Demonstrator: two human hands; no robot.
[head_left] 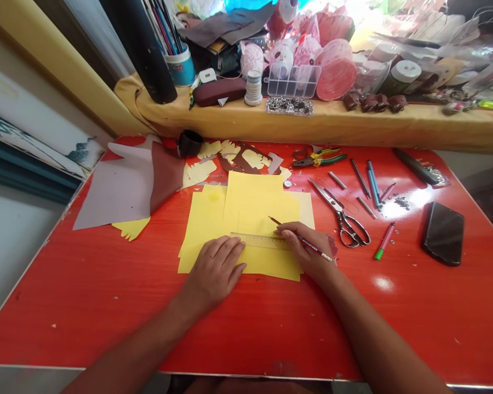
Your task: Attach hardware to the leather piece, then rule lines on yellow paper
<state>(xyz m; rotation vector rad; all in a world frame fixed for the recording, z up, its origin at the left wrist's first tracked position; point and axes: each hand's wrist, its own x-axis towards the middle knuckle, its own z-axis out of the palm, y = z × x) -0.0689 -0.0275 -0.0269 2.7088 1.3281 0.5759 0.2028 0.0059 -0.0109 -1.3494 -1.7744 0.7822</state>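
Note:
My left hand (217,266) lies flat on yellow sheets (258,197), its fingertips at the left end of a clear ruler (258,239). The thumb is a little apart from the fingers. In my right hand (310,251) is a dark pencil (306,241), its sharpened tip pointing up and left above the paper. That hand rests at the ruler's right end and covers part of it. Faint lines show on the top sheet above the ruler. Several yellow sheets overlap beneath both hands.
Right of the paper lie large scissors (347,224), pens, a pink marker (385,241) and a phone (442,233). Pliers (318,158) and cut scraps (199,172) sit farther back. Grey-mauve sheet material (115,189) spreads at left. A crowded, cloth-covered ledge (230,123) borders the red table (107,306).

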